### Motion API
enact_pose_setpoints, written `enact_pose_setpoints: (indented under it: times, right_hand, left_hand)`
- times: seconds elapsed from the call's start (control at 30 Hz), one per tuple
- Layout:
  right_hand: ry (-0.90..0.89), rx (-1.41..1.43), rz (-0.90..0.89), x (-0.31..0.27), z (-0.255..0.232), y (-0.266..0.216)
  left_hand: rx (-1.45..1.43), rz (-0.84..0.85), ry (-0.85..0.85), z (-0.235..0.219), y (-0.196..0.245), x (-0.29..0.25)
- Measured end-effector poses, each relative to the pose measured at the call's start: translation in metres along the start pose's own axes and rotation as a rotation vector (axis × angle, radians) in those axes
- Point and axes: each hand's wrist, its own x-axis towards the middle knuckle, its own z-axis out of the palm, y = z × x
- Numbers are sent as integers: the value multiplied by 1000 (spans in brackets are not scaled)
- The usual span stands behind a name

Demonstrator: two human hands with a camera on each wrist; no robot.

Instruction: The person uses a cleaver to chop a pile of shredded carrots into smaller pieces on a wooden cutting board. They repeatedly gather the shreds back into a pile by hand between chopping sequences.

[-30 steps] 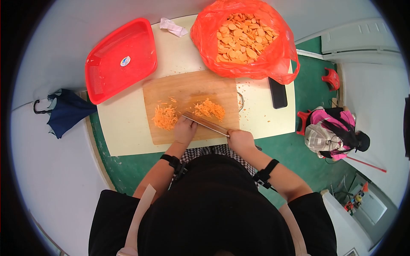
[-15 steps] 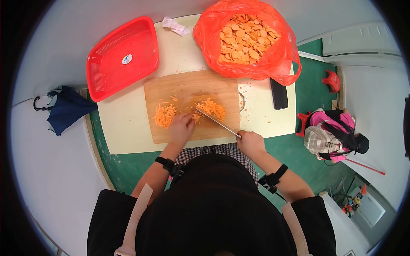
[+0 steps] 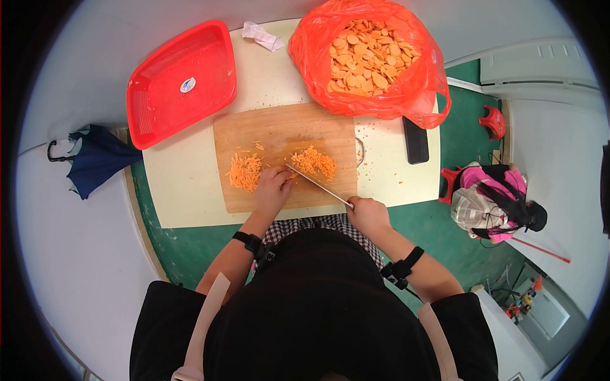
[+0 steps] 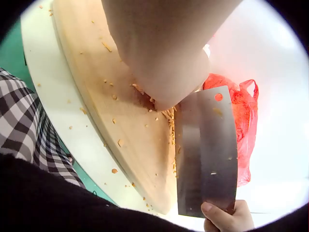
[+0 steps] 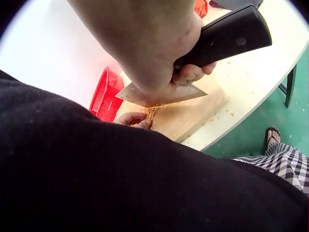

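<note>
My right hand [image 3: 370, 216] grips the black handle [image 5: 236, 38] of a cleaver [image 4: 205, 150]. The broad blade stands on edge over a wooden cutting board [image 3: 279, 124]. Close to the blade's tip, my left hand [image 3: 273, 189] holds a small bunch of carrot strips [image 5: 151, 113] against the board, fingers bent. Left of that hand lies a pile of carrot strips [image 3: 243, 173]. Finely chopped carrot [image 3: 316, 162] is heaped beyond the blade, to the right. In the left wrist view, carrot bits cling to the blade, and the left fingers are mostly hidden behind the forearm.
A red plastic basket [image 3: 171, 105] stands at the back left of the table. At the back right is a red plastic bag [image 3: 305, 70] full of carrot slices [image 3: 362, 60]. A phone [image 3: 416, 143] and crumpled paper [image 3: 262, 36] lie on the table. Another person [image 3: 492, 197] sits at the right.
The cleaver first swung right and away from the left hand, then came back left beside the fingers. The left hand lifted slightly off the blade and rests beside it again.
</note>
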Motion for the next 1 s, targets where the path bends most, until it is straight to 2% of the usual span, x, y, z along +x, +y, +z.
enact_pose_setpoints:
  times: [0.23, 0.57, 0.67, 0.73, 0.93, 1.0]
  right_hand:
    - [-22, -6, -7, 0, -4, -4]
    - [-3, -25, -85, 2, 12, -2]
    - [-27, -68, -63, 11, 25, -5]
    - [-11, -79, -64, 17, 31, -8]
    - [14, -67, -137, 15, 17, -3]
    - [9, -54, -133, 10, 9, -2]
  left_hand:
    - [56, 145, 50, 1, -1, 2]
    - [92, 134, 7, 4, -5, -1]
    - [90, 139, 57, 6, -5, -3]
    - [118, 73, 41, 7, -5, -5]
    - [152, 78, 4, 3, -4, -5]
    - [124, 101, 43, 5, -6, -4]
